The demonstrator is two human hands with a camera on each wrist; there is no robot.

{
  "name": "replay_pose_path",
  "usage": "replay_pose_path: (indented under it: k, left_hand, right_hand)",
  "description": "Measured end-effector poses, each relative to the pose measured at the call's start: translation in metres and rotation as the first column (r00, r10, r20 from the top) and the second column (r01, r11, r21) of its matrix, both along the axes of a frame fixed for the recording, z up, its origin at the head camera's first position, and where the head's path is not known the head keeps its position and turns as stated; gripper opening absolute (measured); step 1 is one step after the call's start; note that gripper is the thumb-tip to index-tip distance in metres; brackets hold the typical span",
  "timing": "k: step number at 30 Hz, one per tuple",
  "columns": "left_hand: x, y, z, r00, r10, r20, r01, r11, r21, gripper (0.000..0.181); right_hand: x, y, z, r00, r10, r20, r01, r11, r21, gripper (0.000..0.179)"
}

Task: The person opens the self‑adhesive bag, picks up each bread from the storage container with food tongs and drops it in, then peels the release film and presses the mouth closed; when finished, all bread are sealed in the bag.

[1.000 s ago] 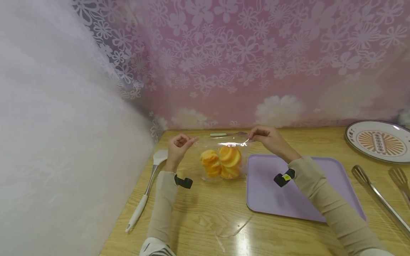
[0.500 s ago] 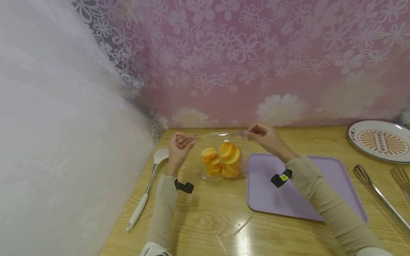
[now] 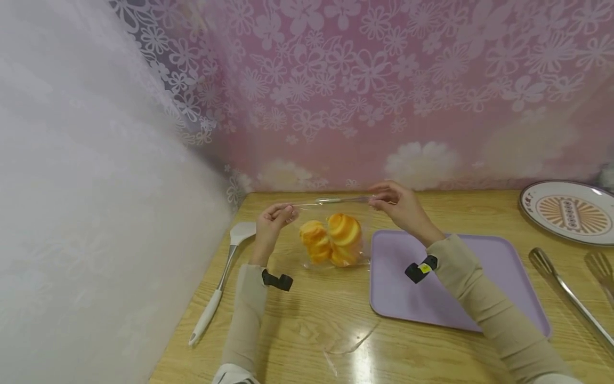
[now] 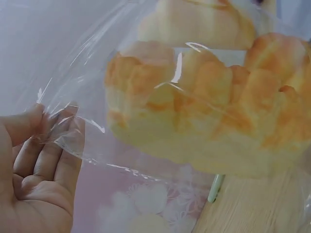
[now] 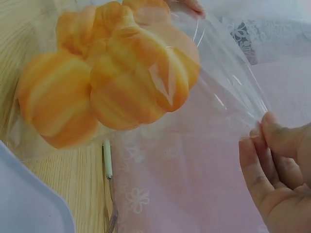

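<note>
A clear plastic bag (image 3: pixel 312 212) stands stretched between both hands, with golden bread rolls (image 3: pixel 346 234) inside it. At its upper left corner the left hand (image 3: pixel 273 229) pinches the film between thumb and fingertips. The right hand (image 3: pixel 403 209) pinches the upper right corner, its other fingers partly extended. In the left wrist view, the thumb and fingers (image 4: pixel 46 160) meet on creased film beside the rolls (image 4: pixel 194 107). The right wrist view has the film drawn taut toward the right thumb and fingers (image 5: pixel 282 165), with the rolls (image 5: pixel 131 77) bunched away from that hand.
A lilac tray (image 3: pixel 408 288) lies right of the bag, under the right forearm. A white-headed spatula (image 3: pixel 221 282) lies at left. Behind the bag is a fork with a pale green handle (image 3: pixel 328 200). Metal tongs (image 3: pixel 571 293) and a patterned plate (image 3: pixel 568 213) are at right.
The bag's top edge now shows as a thin line between the hands. The left hand has shifted slightly right in the last half second, and the right hand's upper fingers have straightened.
</note>
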State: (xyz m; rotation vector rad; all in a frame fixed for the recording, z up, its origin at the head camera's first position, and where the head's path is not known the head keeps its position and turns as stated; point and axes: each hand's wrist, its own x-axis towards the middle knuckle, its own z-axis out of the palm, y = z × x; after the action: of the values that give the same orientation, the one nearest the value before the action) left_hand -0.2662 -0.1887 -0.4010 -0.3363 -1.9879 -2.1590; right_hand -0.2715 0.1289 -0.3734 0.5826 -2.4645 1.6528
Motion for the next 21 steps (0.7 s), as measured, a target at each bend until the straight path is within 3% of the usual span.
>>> replay_pose_path:
  k: [3,6,8,11,15,18,21]
  left_hand:
    - [0.003,0.002,0.001,0.998,-0.041,-0.048,0.041,0.999,-0.001,0.027]
    - [0.005,0.004,0.002,0.992,-0.066,-0.107,0.065,0.998,-0.013,0.020]
    - [0.007,0.006,0.003,0.988,-0.071,-0.136,0.067,0.997,-0.031,0.017]
    - [0.009,0.009,0.005,0.985,-0.072,-0.154,0.066,0.997,-0.047,0.018]
    - [0.010,0.012,0.006,0.982,-0.086,-0.169,0.081,0.996,-0.037,0.012]
    - [0.010,0.013,0.005,0.980,-0.097,-0.175,0.094,0.995,-0.021,0.020]
    - [0.009,0.014,0.003,0.981,-0.084,-0.176,0.083,0.996,-0.012,0.026]
  right_hand:
    - [0.002,-0.003,0.004,0.998,-0.038,-0.058,0.042,0.998,0.054,0.036]
    - [0.009,-0.016,0.016,0.980,-0.043,-0.193,0.065,0.992,0.108,0.040]
    - [0.014,-0.033,0.026,0.957,-0.018,-0.291,0.063,0.987,0.146,0.041]
    - [0.019,-0.064,0.038,0.925,0.077,-0.373,0.004,0.977,0.213,0.037]
    - [0.019,-0.099,0.046,0.926,0.185,-0.330,-0.049,0.923,0.381,0.038]
    - [0.016,-0.114,0.049,0.944,0.200,-0.263,-0.044,0.866,0.498,0.036]
    - [0.013,-0.121,0.049,0.959,0.195,-0.208,-0.052,0.836,0.546,0.026]
